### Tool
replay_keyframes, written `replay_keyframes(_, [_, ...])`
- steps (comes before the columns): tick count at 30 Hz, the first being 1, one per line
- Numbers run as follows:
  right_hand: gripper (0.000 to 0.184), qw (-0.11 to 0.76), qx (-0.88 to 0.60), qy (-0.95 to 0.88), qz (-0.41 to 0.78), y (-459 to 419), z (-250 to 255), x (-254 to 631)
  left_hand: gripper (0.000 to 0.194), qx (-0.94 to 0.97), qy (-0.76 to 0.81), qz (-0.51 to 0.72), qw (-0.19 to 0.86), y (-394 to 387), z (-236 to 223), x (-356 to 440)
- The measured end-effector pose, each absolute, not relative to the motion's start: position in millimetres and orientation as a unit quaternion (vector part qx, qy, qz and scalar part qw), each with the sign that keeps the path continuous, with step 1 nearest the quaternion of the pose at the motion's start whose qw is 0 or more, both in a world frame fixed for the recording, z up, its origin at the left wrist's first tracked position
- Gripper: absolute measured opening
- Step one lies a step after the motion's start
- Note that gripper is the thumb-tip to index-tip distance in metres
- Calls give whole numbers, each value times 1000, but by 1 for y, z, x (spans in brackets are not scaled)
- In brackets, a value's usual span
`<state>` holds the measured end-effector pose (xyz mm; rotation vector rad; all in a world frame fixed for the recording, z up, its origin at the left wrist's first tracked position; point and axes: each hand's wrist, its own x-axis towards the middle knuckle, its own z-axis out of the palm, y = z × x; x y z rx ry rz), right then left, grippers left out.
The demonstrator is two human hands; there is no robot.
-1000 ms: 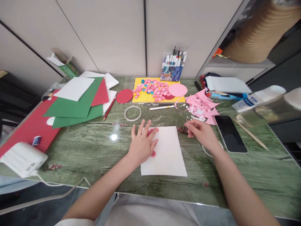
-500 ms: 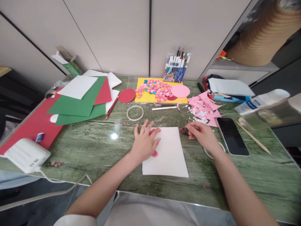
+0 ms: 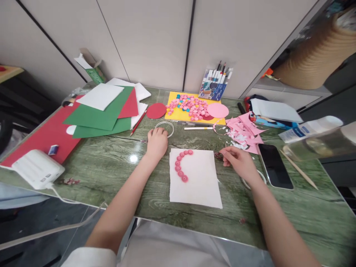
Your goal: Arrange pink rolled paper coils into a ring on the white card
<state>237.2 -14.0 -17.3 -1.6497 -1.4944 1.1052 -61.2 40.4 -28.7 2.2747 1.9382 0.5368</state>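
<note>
A white paper sheet (image 3: 198,185) lies in front of me with a curved row of pink paper coils (image 3: 178,163) on its left half. My left hand (image 3: 157,144) is beyond the sheet's upper left corner, its bent fingers closed at the near rim of a narrow white roll of tape (image 3: 171,128). To the sheet's right, my right hand (image 3: 233,157) is pinched, thumb against fingers; anything between the fingertips is too small to name. A second white ring (image 3: 261,177) shows partly behind my right wrist.
Many pink coils (image 3: 191,105) cover a yellow sheet (image 3: 178,118). Pink paper scraps (image 3: 246,129), a phone (image 3: 275,165) and a wooden stick (image 3: 300,170) lie right. Coloured papers (image 3: 94,118) and a white charger (image 3: 39,168) are left. A marker pack (image 3: 214,85) stands behind.
My left hand has lifted off the paper sheet and moved up and left to the roll of tape, uncovering the row of coils. My right hand stays pinched in about the same place.
</note>
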Motion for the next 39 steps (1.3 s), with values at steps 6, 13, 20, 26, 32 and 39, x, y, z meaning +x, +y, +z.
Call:
replay_keyframes(6, [26,342,-624,-595,373,-20,-5,215,15,755,604,225,123,32,-9,-47])
replay_keyframes(13, [48,334,-529,-754,200,-41,23,169,19,657,478,426,397,-10,6,-10])
replay_keyframes(20, [43,379,-506,-747,207,-49,4,158,19,626,469,451,429,-20,6,-2])
replay_keyframes(26, [26,429,-510,-688,287,-51,6,159,19,668,471,443,368,-23,4,-4])
replay_keyframes(32, [25,447,-524,-655,311,-51,3,161,19,698,456,443,330,-24,0,-4])
replay_keyframes(39, [18,475,-477,-618,406,-47,6,167,18,716,434,451,309,-27,-3,-3])
